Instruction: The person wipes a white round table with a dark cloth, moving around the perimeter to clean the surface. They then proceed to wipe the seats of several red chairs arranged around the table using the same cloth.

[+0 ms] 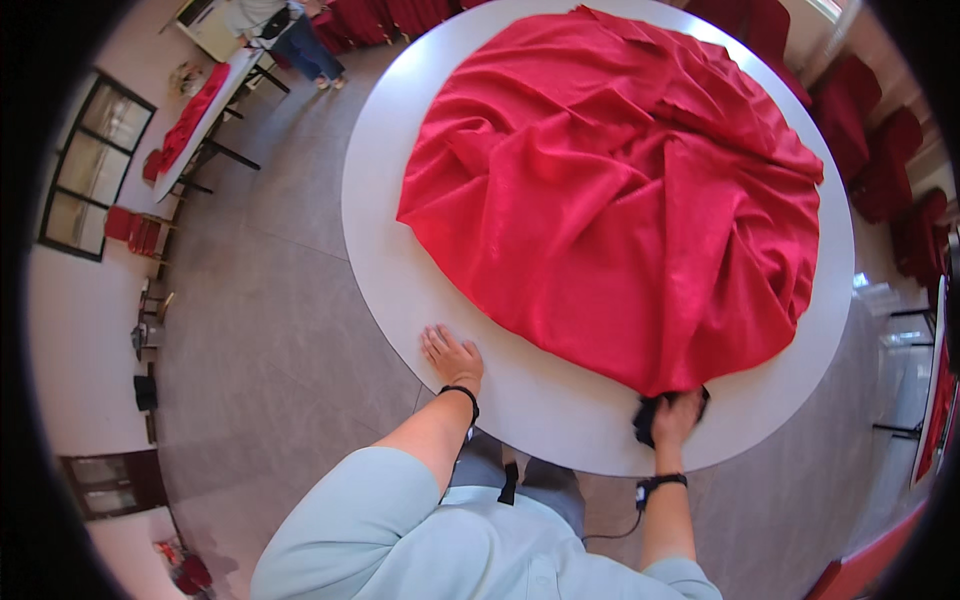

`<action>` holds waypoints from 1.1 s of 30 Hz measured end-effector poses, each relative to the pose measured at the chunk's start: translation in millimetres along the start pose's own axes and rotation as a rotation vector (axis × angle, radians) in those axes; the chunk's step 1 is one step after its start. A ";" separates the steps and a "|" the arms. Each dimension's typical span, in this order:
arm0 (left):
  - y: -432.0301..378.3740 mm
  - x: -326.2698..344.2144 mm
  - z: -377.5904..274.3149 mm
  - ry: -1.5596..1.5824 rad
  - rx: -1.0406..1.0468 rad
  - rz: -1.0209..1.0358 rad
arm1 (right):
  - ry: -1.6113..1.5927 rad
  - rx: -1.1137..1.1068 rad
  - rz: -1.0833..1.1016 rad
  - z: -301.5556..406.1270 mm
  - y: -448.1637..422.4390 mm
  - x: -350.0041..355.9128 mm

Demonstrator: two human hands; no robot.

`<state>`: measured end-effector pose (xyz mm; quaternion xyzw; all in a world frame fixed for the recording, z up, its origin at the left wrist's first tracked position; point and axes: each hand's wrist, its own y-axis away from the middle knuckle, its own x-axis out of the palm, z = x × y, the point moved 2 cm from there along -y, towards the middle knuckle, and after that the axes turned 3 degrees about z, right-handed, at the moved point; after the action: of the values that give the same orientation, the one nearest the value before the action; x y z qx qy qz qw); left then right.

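Note:
A large red tablecloth (577, 217) lies bunched in folds over the middle and far part of a round white table (525, 382). My left hand (454, 358) rests flat on the bare tabletop near its left front edge, fingers spread, holding nothing. At the front right, my right hand (675, 418) presses on a black cloth (645, 421) against the tabletop. The black cloth touches the lowest tip of the red tablecloth. My right hand is slightly blurred, and part of the black cloth is hidden under it.
Another person (281, 34) stands at the upper left beside a long white table (217, 112) with red fabric on it. Red-covered chairs (885, 165) line the right wall. Grey tiled floor (255, 300) surrounds the round table. A cable (615, 535) hangs from my right wristband.

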<state>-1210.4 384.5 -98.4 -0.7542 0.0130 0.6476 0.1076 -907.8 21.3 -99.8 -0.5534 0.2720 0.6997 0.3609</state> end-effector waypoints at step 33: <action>3.0 3.8 0.2 0.052 -0.013 -0.058 | 0.076 -0.007 0.027 35.2 -2.1 -10.2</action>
<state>-1210.6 382.1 -102.5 -0.7717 -0.0105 0.6243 0.1211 -925.1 48.0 -81.4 -0.5772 0.2905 0.6837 0.3391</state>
